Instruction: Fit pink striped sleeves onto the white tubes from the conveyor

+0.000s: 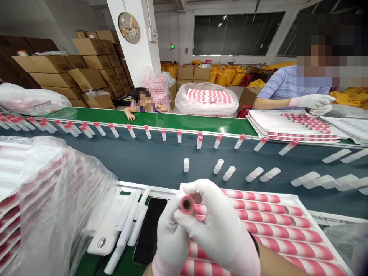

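Both my hands wear white gloves and meet in front of me. My left hand (pixel 171 232) is closed around a small pink tube (pixel 187 205), whose hollow round end faces me. Thumb and fingers of my right hand (pixel 220 226) are closed on the same tube from the other side. Most of the tube's length is hidden by the gloves. Beneath my hands lies a white tray of pink-and-white tubes (pixel 276 230), laid in several rows.
Past my hands runs a dark conveyor belt (pixel 138 157) with pink-tipped and white tubes standing on it. On my left are a black phone (pixel 149 230), a white power bank (pixel 105 237) and a plastic-wrapped stack (pixel 66 199). Across the belt are a co-worker (pixel 278 88) and a child (pixel 143 101).
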A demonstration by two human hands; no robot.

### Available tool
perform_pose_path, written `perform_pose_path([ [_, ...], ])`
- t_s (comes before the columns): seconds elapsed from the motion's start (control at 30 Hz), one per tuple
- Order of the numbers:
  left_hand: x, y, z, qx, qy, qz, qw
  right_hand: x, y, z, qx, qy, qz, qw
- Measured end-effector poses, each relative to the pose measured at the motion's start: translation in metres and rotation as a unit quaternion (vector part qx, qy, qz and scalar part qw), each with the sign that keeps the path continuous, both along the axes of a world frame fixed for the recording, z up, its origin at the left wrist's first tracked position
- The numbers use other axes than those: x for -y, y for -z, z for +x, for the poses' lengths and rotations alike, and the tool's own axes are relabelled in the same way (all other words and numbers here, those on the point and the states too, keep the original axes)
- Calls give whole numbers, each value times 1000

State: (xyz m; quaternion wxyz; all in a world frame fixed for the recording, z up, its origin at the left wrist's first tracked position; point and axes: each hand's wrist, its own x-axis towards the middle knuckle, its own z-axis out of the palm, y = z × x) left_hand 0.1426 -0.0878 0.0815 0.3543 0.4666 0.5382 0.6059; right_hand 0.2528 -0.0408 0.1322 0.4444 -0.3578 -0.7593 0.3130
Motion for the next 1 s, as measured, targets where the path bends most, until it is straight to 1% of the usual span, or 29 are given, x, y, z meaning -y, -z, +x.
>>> perform_pose_path([
  [0.07,1,1,-4,13,22,-4,1000,-6,-4,6,6,-82,36,996],
  [0.1,2,2,-6,17,32,-5,999,-8,-6,9,10,-113,46,992],
  [0.13,3,4,-8,17,42,-7,999,-9,-8,11,13,-130,48,990],
  [0.17,4,5,-9,14,48,-8,999,-10,-9,12,13,-130,45,990],
  [0.27,6,6,-10,3,42,-13,999,-7,-7,11,6,-80,37,996],
  [0.37,5,3,-9,3,36,-25,999,-3,-4,9,17,-61,43,997],
  [0.47,3,-2,-9,-15,47,-32,998,-4,-4,11,33,-72,73,994],
  [0.53,1,-5,-10,-39,57,-24,997,-7,-5,13,33,-86,100,991],
  [0.63,0,-8,-12,-72,72,-22,995,-9,-5,16,30,-87,124,988],
  [0.77,1,-9,-13,-99,82,-41,991,-10,-4,20,41,-81,116,989],
  [0.9,1,-10,-13,-106,108,-19,988,-9,-5,23,47,-79,111,990],
  [1.0,1,-12,-13,-112,104,-16,988,-7,-7,23,54,-75,114,989],
])
